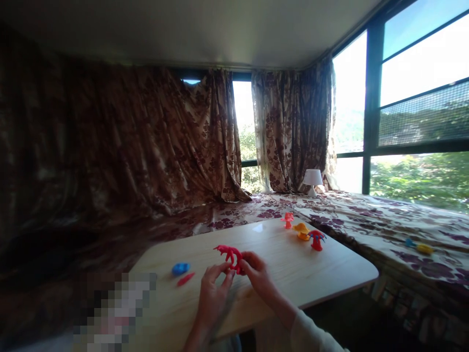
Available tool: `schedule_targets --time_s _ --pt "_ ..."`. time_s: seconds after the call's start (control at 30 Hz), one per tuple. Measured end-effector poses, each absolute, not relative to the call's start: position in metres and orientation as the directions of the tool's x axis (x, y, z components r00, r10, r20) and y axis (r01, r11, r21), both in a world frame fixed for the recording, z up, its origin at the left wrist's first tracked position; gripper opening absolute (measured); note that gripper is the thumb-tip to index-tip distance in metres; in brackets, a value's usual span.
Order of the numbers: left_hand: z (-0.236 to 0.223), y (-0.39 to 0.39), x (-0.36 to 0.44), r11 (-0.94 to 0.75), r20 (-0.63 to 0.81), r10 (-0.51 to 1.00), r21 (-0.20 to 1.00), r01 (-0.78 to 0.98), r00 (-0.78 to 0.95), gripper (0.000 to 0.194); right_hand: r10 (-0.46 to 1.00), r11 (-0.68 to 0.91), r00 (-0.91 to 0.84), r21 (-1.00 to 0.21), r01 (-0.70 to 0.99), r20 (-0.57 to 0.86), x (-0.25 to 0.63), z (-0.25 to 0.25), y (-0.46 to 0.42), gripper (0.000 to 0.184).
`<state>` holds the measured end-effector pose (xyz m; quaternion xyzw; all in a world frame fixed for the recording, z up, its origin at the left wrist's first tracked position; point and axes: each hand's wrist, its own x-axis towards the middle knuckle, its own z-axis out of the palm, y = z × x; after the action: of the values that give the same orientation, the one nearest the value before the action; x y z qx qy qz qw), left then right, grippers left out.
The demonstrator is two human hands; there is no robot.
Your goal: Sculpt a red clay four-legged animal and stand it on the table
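Both hands meet over the near middle of a light wooden table (330, 274). My left hand (212, 293) and my right hand (258, 276) pinch a red spiky toy figure (230, 255) between their fingertips, just above the tabletop. A small blue piece (181, 268) and a red stick-shaped piece (185, 279) lie on the table to the left of my left hand.
Three small toy figures stand at the table's far right: a pink one (287, 220), an orange one (302, 231) and a red-and-blue one (316, 239). A floral-covered bed (384, 220) surrounds the table, with a white lamp (312, 181), blue and yellow pieces (419, 246), curtains and windows behind.
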<state>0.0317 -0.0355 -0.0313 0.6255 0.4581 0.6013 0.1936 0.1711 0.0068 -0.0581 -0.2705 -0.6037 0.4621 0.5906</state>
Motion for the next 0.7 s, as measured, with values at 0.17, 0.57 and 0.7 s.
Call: schedule_targets --time_s 0.17,0.57,0.7 --pt "-0.033 -0.034 0.031 -0.524 0.611 0.782 0.751 0.402 -0.123 0.018 0.866 0.430 -0.182 -0.880 -0.203 0.466 0.171 -0.060 0.008 0.025" --pt "-0.040 -0.029 0.027 -0.469 0.568 0.817 0.755 0.458 -0.100 0.025 0.841 0.499 -0.140 -0.849 -0.171 0.523 0.171 -0.060 0.009 0.023" --pt "-0.045 -0.026 0.027 -0.460 0.551 0.831 0.754 0.468 -0.070 0.027 0.834 0.511 -0.149 -0.846 -0.153 0.531 0.170 -0.062 0.009 0.022"
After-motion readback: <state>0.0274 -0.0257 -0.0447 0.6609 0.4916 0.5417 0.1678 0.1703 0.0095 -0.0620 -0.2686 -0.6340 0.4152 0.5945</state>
